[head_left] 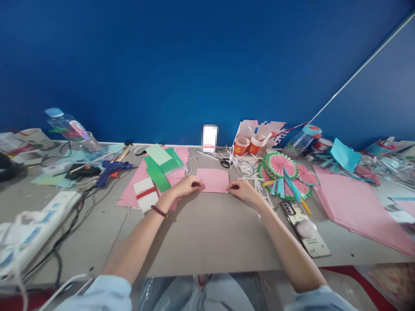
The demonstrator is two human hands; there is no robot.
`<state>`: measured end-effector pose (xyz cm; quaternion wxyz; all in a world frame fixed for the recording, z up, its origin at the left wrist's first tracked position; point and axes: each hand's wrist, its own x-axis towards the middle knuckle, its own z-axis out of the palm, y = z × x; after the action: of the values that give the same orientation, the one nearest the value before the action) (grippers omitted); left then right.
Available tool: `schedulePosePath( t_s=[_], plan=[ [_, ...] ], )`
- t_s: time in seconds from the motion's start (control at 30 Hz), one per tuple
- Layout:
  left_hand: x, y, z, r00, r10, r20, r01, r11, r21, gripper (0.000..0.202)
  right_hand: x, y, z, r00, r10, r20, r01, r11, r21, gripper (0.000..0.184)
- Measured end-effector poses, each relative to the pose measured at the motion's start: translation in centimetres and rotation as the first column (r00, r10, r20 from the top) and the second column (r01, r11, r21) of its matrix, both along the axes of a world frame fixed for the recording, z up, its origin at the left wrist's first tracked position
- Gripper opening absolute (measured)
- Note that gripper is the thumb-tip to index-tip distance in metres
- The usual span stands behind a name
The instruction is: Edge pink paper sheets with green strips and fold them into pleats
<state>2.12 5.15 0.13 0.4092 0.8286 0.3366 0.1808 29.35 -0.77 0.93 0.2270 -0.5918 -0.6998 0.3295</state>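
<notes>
A small pink paper rectangle [212, 180] lies across the middle of the grey table, between my two hands. My left hand [189, 185] pinches its near left corner, thumb and fingers together. At the near right corner my right hand [242, 190] grips the paper in the same way. Black-handled scissors [226, 163] rest just behind the sheet. Left of my left hand are green paper sheets [167, 162] on larger pink paper. To the right of my right hand lie round watermelon-patterned paper fans [281, 166] with blue strips.
Two red paper cups [241, 145] stand by the blue wall, near a coil of white cord [245, 166]. A phone [306, 231] and a stack of pink sheets [359, 207] lie right. Leftward are a blue glue gun [113, 169], power strip [40, 226] and bottle [69, 125].
</notes>
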Motion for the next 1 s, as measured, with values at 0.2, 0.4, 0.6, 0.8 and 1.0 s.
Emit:
schedulePosePath(
  t_s=[0.2,0.4,0.6,0.8,1.0],
  plan=[
    [0.0,-0.1,0.1,1.000,0.009,-0.012,-0.009,1.000,0.006,0.021,0.0,0.0,0.0,1.000,-0.003,-0.001,0.003,1.000,-0.007,0.020],
    [0.1,-0.4,0.2,0.999,0.005,-0.037,-0.004,1.000,0.031,0.020,0.1,0.1,-0.2,1.000,0.006,0.016,-0.006,1.000,-0.001,0.020],
    [0.1,-0.7,0.5,0.999,0.016,-0.047,-0.014,0.999,0.038,0.019,0.1,0.3,-0.3,1.000,0.027,0.012,-0.027,1.000,0.014,0.020],
    [0.2,-1.2,0.8,0.998,0.016,-0.061,-0.011,0.996,0.083,0.017,0.2,0.2,-0.6,0.999,0.037,0.010,-0.037,0.999,0.031,0.020],
    [0.3,-2.2,1.4,0.990,0.045,-0.136,-0.016,0.978,0.209,0.012,0.2,0.1,-0.7,0.998,0.055,0.038,-0.057,0.997,0.051,0.020]
  ],
)
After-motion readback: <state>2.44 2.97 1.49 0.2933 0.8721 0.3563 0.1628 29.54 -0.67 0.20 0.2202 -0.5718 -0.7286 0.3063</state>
